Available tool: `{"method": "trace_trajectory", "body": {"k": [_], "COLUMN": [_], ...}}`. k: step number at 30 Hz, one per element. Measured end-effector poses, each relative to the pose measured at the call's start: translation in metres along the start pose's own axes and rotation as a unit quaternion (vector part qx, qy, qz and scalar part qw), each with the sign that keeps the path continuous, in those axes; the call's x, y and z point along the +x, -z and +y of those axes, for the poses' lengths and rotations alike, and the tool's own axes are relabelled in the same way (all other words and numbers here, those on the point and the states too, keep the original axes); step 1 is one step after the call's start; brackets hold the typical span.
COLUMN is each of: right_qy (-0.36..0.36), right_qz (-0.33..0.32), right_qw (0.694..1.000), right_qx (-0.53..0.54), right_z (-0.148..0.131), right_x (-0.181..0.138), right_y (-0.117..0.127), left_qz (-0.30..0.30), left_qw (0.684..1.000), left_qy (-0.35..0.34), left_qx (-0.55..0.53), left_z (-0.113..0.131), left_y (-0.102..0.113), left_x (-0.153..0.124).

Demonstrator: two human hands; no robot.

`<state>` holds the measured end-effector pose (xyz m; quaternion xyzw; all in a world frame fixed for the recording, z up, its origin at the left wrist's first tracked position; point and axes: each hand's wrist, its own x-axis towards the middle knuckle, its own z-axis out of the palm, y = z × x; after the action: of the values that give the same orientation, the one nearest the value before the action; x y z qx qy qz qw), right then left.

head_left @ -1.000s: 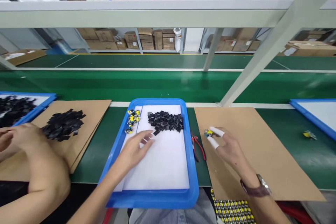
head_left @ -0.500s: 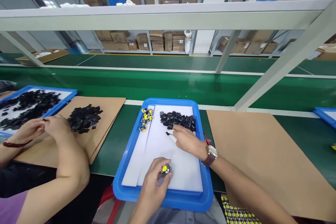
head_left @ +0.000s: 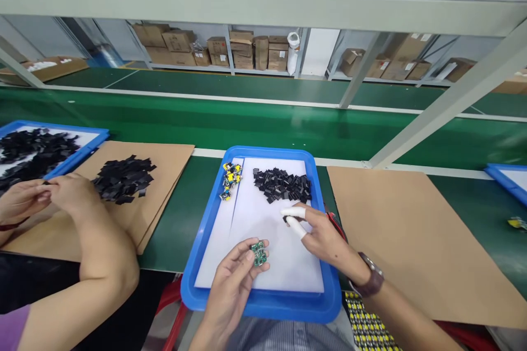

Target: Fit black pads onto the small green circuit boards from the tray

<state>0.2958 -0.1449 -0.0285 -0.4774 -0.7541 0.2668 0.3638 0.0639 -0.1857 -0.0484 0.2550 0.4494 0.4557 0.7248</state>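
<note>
My left hand (head_left: 236,277) is closed on a small green circuit board (head_left: 259,253), held by its edges over the near part of the blue tray (head_left: 257,305). To the right, my right hand (head_left: 325,233), with white finger covers on thumb and forefinger, pinches a small black piece (head_left: 285,219) above the white sheet (head_left: 222,263). Just beyond it lies a pile of black pieces (head_left: 282,185). Several boards with yellow parts (head_left: 231,178) are heaped at the tray's far left.
Rows of yellow-and-black parts (head_left: 368,323) sit below the tray's right side. Brown cardboard (head_left: 411,241) lies on the right. At left, a co-worker's hands (head_left: 53,194) work beside another black pile (head_left: 125,178). A white frame beam (head_left: 263,3) crosses above the green bench.
My right hand has drawn back from the pile, carrying a black piece. My left hand has turned the board, so its green face shows instead of the yellow part. The camera view tilts lower.
</note>
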Motion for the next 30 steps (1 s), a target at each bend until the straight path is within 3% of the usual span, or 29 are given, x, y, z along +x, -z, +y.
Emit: {"method": "trace_trajectory", "body": {"k": [3,7,11,20,30], "right_qy": [-0.014,-0.094,-0.089,-0.098,-0.086], "right_qz": [0.042,0.115,0.114,0.142,0.19], "right_qw": [0.995,0.974,0.961,0.943,0.955], "right_qx": [0.09,0.17,0.235,0.283,0.209], "right_z": [-0.011,-0.02,-0.022,-0.024,-0.035], "right_x": [-0.03,-0.054,-0.064,-0.074,-0.082], "right_y": [-0.002,-0.01,-0.012,-0.009,-0.022], "left_qz": [-0.023,-0.081,-0.102,-0.157,-0.139], "left_qw": [0.998,0.996,0.994,0.984,0.981], "left_qy": [0.038,0.039,0.027,0.012,-0.024], "left_qx": [-0.038,-0.018,0.003,0.078,0.132], "left_z": [0.004,0.001,-0.008,-0.023,-0.027], "left_y": [-0.01,-0.018,-0.022,-0.026,-0.025], "left_x": [-0.004,-0.009,-0.009,-0.011,-0.01]}}
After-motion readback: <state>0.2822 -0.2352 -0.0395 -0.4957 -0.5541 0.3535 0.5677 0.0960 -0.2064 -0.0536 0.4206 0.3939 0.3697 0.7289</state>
